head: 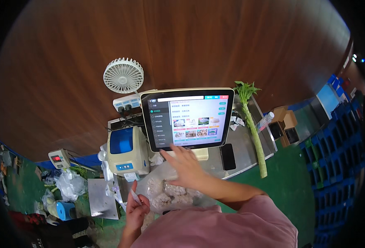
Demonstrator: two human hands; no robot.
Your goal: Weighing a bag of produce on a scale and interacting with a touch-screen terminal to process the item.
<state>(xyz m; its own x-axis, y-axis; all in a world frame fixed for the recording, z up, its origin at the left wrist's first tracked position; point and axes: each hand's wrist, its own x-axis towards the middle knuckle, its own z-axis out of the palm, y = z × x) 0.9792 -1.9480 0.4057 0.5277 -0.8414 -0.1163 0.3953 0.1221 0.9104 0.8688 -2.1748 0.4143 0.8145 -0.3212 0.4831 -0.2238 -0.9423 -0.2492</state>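
My right hand [184, 167] is spread at the lower edge of a touch-screen terminal [198, 124] that shows small food pictures. Its fingertips overlap the screen's bottom rim; whether they touch it I cannot tell. My left hand [136, 206] is raised, with a small white slip [135, 197] held in its fingers. Just above that hand, a printed label [131, 177] sticks out of a label printer [128, 152] with a blue window. A clear plastic bag of cauliflower pieces [162, 200] lies between my hands, partly under my right forearm.
On the steel table [243, 155] are a phone [228, 157], a long green leafy stem [255, 136] and a bottle [265, 121]. A white fan [123, 75] stands behind the printer. A scale display [59, 158] and platform [102, 198] are at left, blue crates [337, 167] at right.
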